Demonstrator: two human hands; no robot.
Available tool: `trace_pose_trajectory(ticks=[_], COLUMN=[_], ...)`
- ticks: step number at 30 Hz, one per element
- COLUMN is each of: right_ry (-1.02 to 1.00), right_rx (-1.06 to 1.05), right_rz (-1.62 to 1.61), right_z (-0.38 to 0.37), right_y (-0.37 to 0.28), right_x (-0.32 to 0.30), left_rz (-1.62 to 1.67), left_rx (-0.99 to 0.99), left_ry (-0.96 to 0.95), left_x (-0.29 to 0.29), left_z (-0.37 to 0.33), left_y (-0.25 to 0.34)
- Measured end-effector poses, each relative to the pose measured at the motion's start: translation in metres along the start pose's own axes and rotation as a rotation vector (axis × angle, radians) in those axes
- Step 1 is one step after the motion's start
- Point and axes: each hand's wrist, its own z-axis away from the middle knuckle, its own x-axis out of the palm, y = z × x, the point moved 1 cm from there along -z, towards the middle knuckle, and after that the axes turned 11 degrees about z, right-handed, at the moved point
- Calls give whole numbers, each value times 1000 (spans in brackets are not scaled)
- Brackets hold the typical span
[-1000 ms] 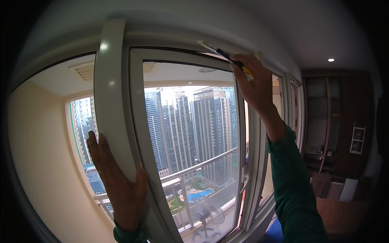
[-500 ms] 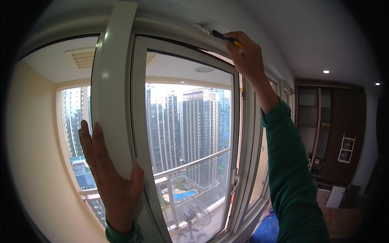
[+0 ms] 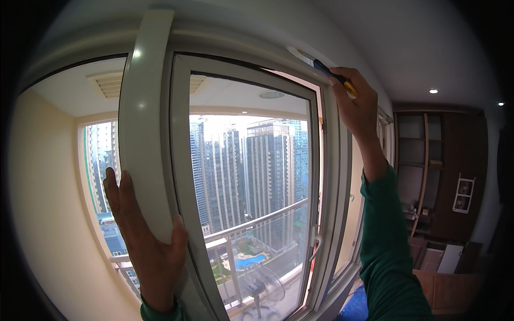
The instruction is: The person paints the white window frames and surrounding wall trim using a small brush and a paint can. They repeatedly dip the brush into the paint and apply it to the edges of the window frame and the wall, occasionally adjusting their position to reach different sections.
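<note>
While the left hand (image 3: pixel 147 241) lies flat and open on the near white window frame (image 3: pixel 144 128), the right hand (image 3: pixel 356 104) grips a brush (image 3: pixel 316 63) high at right. Its long axis points up-left, and the tip seems to touch the upper frame.

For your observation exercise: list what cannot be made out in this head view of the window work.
- Tool in the right hand: handle hidden by the grip; tip too small to tell.
- Left hand on the window frame: wrist cut off by the lower edge.
- Shelf contents: too small.
</note>
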Motion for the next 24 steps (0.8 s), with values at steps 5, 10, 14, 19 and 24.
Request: trace_pose_trajectory(ticks=[5,10,14,19,24], right_ry=[45,-43,-279,-313,-257], right_rx=[-39,89,37,720,1007], right_rz=[32,130,526,449,798], right_z=[35,98,180,284,375], right_y=[-4,-24,-11,-32,-58], right_x=[-56,-143,-242,-343,-464], left_rz=[3,-19,1,-66,435], left_rx=[-36,-63,-72,-12,-333], left_ry=[-45,-40,-49,-19,-211], left_x=[-2,-3,3,-12,-1], left_z=[1,3,6,0,4], left_y=[5,3,1,-7,2])
